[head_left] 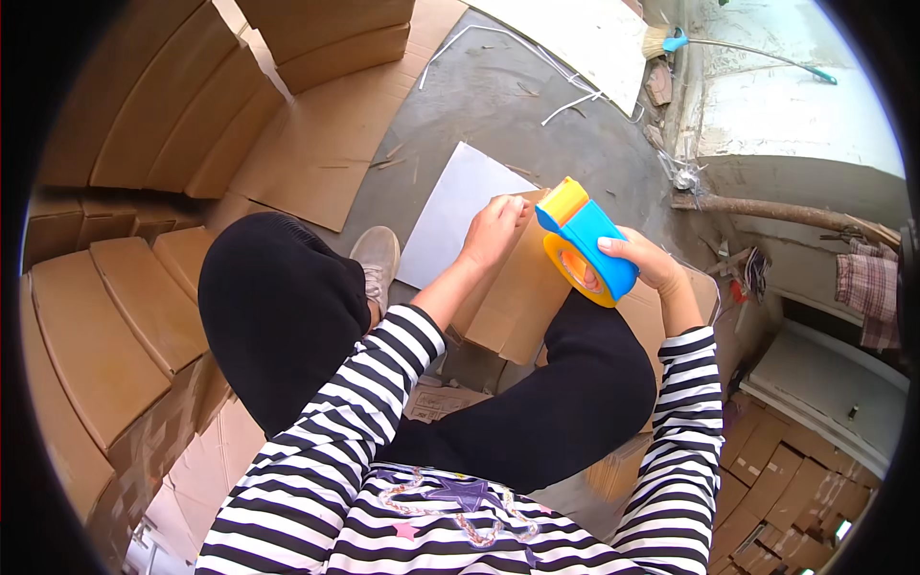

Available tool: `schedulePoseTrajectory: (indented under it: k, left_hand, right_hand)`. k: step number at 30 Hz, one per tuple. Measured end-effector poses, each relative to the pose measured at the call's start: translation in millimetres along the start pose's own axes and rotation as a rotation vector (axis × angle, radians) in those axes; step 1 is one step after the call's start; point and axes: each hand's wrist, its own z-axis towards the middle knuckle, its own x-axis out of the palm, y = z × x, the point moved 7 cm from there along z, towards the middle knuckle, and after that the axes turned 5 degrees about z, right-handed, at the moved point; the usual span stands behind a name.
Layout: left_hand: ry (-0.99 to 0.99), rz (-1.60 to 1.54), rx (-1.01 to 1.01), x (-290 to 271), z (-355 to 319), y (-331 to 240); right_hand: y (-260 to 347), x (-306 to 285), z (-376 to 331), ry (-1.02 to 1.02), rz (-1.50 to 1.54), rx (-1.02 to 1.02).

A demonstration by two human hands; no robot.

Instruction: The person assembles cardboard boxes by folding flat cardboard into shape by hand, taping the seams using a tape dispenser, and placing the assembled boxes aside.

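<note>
A brown cardboard box [513, 311] stands between my knees. My left hand [494, 230] is at its far left edge, fingers curled closed against the cardboard; the fingertips are partly hidden. My right hand [647, 259] grips a blue and yellow tape dispenser [604, 240] from its right side, thumb on the blue body. A large roll of tape [577, 268] sits in the dispenser. The dispenser's yellow head is tilted toward the box's far end, close to my left fingers. I cannot tell whether tape stretches between them.
Stacked brown cartons [105, 307] line the left side. A white sheet [460, 206] lies on the grey floor [498, 96] beyond the box. At the right are a wooden pole [767, 213], a checked cloth [867, 287] and more cartons [786, 479]. A brush [661, 41] lies at the far right.
</note>
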Motion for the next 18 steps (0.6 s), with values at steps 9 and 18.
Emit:
schedulePoseTrajectory:
  k: [9,18]
  left_hand:
    - [0.316,-0.297,-0.22,16.9,13.1,-21.9]
    - [0.335,-0.393,-0.236,18.7,17.3,-15.8]
  right_hand:
    - [-1.0,-0.3,8.2,-0.012,-0.013,0.057]
    - [-3.3,-6.0,7.2,-0.023,-0.023,0.092]
